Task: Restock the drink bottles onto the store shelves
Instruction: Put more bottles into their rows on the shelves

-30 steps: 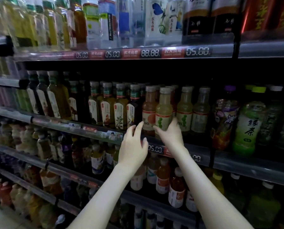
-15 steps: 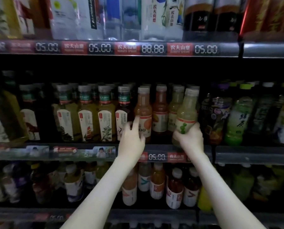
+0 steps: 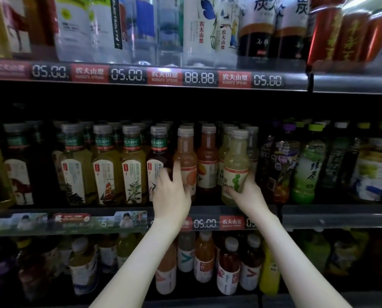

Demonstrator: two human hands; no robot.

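The right hand (image 3: 247, 192) is wrapped round the lower half of a pale green juice bottle (image 3: 235, 165), holding it at the front lip of the middle shelf (image 3: 319, 218), ahead of its matching row. I can't tell whether its base sits on the shelf or hangs just off it. That is the worry: the grip is low and the bottle tall, so a hurried push could tip the top forward over the lip, or knock the bottles behind it like skittles. Close to the far side of that hand stands a purple-labelled bottle (image 3: 281, 170), easily nudged if the bottle swings wide.

The left hand (image 3: 171, 192) is spread, fingers straight, touching a peach-coloured juice bottle (image 3: 185, 161), with a dark tea bottle (image 3: 158, 165) by its outer side. Lean too hard and that one rocks back into its neighbours.

The shelf is dark and packed tight. A price strip (image 3: 204, 223) runs under both wrists, water bottles (image 3: 168, 25) stand on the shelf above the hands, and more juice bottles (image 3: 204, 258) sit below them. The store light is dim.
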